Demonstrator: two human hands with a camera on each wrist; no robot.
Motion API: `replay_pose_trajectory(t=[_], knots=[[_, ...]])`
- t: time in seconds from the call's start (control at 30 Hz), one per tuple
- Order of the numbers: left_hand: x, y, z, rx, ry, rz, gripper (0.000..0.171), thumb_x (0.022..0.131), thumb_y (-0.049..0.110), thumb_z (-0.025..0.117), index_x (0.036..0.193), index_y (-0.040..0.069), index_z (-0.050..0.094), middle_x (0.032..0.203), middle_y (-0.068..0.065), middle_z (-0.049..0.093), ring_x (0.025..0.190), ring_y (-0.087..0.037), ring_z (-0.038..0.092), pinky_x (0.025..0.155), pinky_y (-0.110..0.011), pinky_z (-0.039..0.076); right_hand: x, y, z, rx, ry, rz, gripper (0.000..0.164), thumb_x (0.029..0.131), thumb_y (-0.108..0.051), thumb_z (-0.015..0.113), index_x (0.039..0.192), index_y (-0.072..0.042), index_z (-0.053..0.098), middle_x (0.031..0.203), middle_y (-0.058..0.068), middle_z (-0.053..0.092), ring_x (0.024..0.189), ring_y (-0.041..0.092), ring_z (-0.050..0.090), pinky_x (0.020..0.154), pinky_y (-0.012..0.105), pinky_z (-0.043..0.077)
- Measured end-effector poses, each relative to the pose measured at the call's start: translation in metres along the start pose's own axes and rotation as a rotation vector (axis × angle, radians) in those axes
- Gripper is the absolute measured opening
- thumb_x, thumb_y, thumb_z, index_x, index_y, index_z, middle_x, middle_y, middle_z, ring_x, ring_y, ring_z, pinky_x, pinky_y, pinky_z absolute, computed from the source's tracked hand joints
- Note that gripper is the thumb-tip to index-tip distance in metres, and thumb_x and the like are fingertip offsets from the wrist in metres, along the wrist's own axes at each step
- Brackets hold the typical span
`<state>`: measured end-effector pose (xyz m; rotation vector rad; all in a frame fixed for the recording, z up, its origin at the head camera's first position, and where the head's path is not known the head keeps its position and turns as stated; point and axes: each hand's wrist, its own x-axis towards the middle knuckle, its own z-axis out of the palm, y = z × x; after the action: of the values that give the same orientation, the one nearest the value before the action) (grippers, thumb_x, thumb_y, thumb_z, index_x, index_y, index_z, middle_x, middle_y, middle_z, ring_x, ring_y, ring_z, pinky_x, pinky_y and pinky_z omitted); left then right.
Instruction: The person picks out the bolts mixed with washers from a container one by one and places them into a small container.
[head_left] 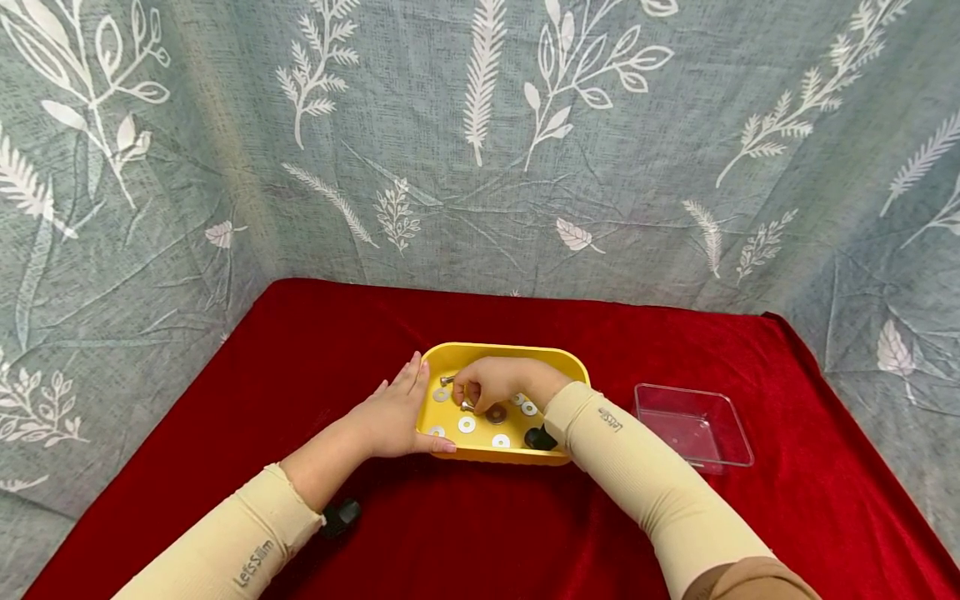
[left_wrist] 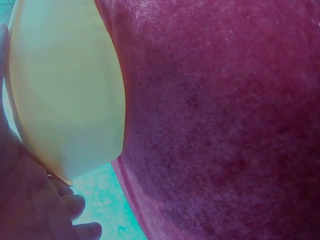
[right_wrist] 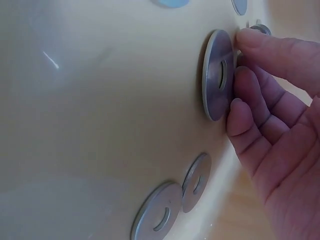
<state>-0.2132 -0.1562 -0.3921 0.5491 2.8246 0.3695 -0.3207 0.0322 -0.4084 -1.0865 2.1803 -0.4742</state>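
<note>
A yellow plastic bin [head_left: 510,455] stands on the red cloth and holds several flat metal washers [head_left: 467,425] and a bolt [head_left: 447,380] near its far left. My left hand [head_left: 390,417] rests against the bin's left end, fingers extended along that side and thumb on the near rim. Inside the bin, my right hand [head_left: 491,383] has curled fingers and pinches a small metal bolt [head_left: 467,407], whose head shows beside the fingertips. In the right wrist view a large washer [right_wrist: 218,75] lies right by those fingers; the rest of the bolt is hidden.
Right of the bin sits a clear plastic box [head_left: 693,425] on the red cloth [head_left: 465,533]. Patterned grey-blue fabric [head_left: 450,217] hangs behind and at both sides. A black wrist-camera piece [head_left: 538,438] is at the right wrist, another black piece [head_left: 341,517] by the left.
</note>
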Motion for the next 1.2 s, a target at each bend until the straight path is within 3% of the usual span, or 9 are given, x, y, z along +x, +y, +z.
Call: replay_pose_trajectory(t=[0.6, 0.93, 1.2], knots=[[-0.001, 0.002, -0.001, -0.003, 0.011, 0.004, 0.124, 0.067, 0.075, 0.055, 0.143, -0.007, 0.003, 0.150, -0.023, -0.005, 0.139, -0.031, 0.005, 0.104, -0.057, 0.019, -0.002, -0.001, -0.008, -0.072, 0.055, 0.001, 0.010, 0.079, -0.009, 0.071, 0.085, -0.012, 0.063, 0.074, -0.005, 0.060, 0.066, 0.006, 0.055, 0.062, 0.019, 0.046], [-0.001, 0.004, -0.001, -0.006, 0.011, -0.009, 0.122, 0.068, 0.072, 0.058, 0.143, -0.007, 0.003, 0.150, -0.022, -0.005, 0.139, -0.030, 0.004, 0.105, -0.056, 0.018, -0.015, -0.007, -0.023, -0.013, 0.084, -0.011, 0.007, 0.080, -0.014, 0.070, 0.085, -0.013, 0.064, 0.076, -0.005, 0.064, 0.068, 0.007, 0.056, 0.064, 0.019, 0.046], [-0.002, 0.006, -0.002, -0.014, 0.007, -0.021, 0.121, 0.069, 0.070, 0.060, 0.144, -0.007, 0.003, 0.150, -0.022, -0.006, 0.139, -0.030, 0.004, 0.105, -0.056, 0.017, -0.038, -0.004, -0.039, 0.062, 0.108, -0.027, 0.004, 0.082, -0.012, 0.068, 0.083, -0.011, 0.065, 0.076, 0.000, 0.066, 0.067, 0.008, 0.057, 0.064, 0.023, 0.049]])
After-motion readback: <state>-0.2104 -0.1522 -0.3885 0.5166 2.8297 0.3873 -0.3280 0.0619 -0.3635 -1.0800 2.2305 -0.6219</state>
